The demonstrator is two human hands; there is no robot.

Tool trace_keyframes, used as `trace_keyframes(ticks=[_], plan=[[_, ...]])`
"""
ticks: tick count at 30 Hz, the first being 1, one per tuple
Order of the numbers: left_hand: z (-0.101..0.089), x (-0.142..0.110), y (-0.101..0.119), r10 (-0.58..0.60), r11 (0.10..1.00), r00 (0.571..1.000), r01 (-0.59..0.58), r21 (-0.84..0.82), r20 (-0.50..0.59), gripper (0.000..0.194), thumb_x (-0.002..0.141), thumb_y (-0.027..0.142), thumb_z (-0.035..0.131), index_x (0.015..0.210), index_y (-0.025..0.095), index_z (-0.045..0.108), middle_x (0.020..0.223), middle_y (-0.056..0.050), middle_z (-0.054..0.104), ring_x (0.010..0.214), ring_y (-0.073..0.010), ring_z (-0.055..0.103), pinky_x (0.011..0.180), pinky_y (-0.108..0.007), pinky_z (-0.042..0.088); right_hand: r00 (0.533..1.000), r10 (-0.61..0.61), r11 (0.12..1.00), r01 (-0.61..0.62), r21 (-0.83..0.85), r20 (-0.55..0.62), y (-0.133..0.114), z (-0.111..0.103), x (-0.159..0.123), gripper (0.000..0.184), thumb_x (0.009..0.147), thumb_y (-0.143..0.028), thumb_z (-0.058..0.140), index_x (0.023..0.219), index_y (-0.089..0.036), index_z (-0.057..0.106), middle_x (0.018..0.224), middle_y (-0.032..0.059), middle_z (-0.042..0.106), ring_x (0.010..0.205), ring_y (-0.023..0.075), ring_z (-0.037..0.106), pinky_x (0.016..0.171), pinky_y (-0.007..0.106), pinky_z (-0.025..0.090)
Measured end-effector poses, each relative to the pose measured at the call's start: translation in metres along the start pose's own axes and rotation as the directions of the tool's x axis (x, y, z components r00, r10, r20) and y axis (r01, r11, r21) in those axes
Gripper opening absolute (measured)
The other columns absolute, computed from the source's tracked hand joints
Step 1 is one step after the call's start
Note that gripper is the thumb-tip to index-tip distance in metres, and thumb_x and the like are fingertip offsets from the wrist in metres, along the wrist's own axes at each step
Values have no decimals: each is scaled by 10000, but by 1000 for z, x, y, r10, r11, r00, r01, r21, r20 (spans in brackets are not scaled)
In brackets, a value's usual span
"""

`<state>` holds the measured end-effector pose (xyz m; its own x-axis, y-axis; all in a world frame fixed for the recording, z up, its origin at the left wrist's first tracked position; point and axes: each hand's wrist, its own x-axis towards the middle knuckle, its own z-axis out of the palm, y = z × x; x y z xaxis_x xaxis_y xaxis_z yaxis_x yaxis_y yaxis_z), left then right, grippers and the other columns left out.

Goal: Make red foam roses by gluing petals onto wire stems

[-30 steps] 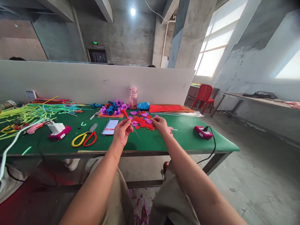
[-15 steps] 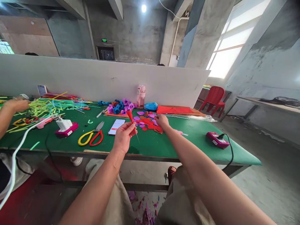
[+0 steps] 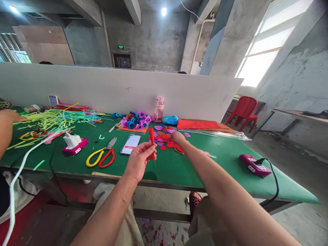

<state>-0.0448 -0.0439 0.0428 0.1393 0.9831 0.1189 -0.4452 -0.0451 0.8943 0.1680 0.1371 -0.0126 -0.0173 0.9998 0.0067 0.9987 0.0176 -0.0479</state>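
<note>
My left hand (image 3: 139, 158) is closed in a pinch around a red paper flower bud (image 3: 151, 135), a narrow rolled shape on a thin wire stem that points down over the green table. My right hand (image 3: 178, 137) reaches into loose paper petals (image 3: 164, 145) in red, purple and brown. Its fingers are curled and partly hidden, so whatever is between them cannot be made out. Behind the petals, finished purple and blue paper flowers (image 3: 135, 121) lie on an orange sheet. A phone (image 3: 131, 144) with a lit screen rests left of the bud.
Scissors (image 3: 104, 153) with yellow and red handles lie left of the phone. Power sockets (image 3: 255, 165) sit at both sides. A pink bottle (image 3: 159, 108) stands by the white partition (image 3: 115, 83). Another person's hand (image 3: 11, 118) is near green strips (image 3: 48, 118) at far left.
My right hand has drawn back from the petals' near edge and then stayed over the pile, its fingers now more hidden. The bud has turned more upright. My view has swung left.
</note>
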Motion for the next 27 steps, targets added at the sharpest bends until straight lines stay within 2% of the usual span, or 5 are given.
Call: trace_keyframes(ticks=[8, 14, 19, 23, 27], plan=[[-3, 2, -2, -20, 1000, 1000, 20, -10, 21, 172, 661, 251, 720, 767, 133, 653, 656, 6, 607, 583, -78, 559, 607, -214, 453, 990, -11, 997, 22, 77, -142, 15, -17, -4, 231, 854, -205, 452, 909, -127, 663, 944, 112, 671, 896, 204, 608, 702, 252, 419], [3, -1, -7, -64, 998, 997, 65, -23, 52, 209, 657, 273, 722, 781, 136, 625, 634, 20, 585, 537, -87, 564, 571, -232, 468, 985, -34, 985, 62, 162, -171, -4, -11, -20, 266, 758, -371, 584, 937, -188, 654, 902, 66, 683, 838, 199, 612, 647, 236, 407], [4, -3, -9, -68, 998, 996, 68, 2, 62, 236, 642, 281, 731, 781, 127, 617, 620, 16, 578, 517, -84, 552, 538, -225, 461, 982, 49, 957, 6, 290, -182, -14, -1, -22, 135, 710, -231, 609, 821, -199, 680, 865, 72, 683, 853, 223, 619, 679, 268, 422], [0, 1, -9, -59, 998, 998, 59, 5, 33, 259, 633, 292, 737, 787, 134, 601, 635, 14, 591, 546, -85, 570, 572, -221, 466, 968, 150, 879, -37, 476, -201, -6, -13, -24, 90, 697, -190, 589, 680, -179, 677, 741, 69, 681, 821, 226, 623, 678, 272, 429], [1, 7, -12, -51, 997, 998, 53, -61, 40, 306, 648, 345, 719, 831, 185, 534, 668, 24, 610, 506, -72, 542, 505, -203, 436, 943, 226, 709, 13, 705, -245, 0, -35, -48, 177, 746, -293, 550, 773, -162, 667, 714, 48, 672, 756, 198, 620, 654, 270, 452]])
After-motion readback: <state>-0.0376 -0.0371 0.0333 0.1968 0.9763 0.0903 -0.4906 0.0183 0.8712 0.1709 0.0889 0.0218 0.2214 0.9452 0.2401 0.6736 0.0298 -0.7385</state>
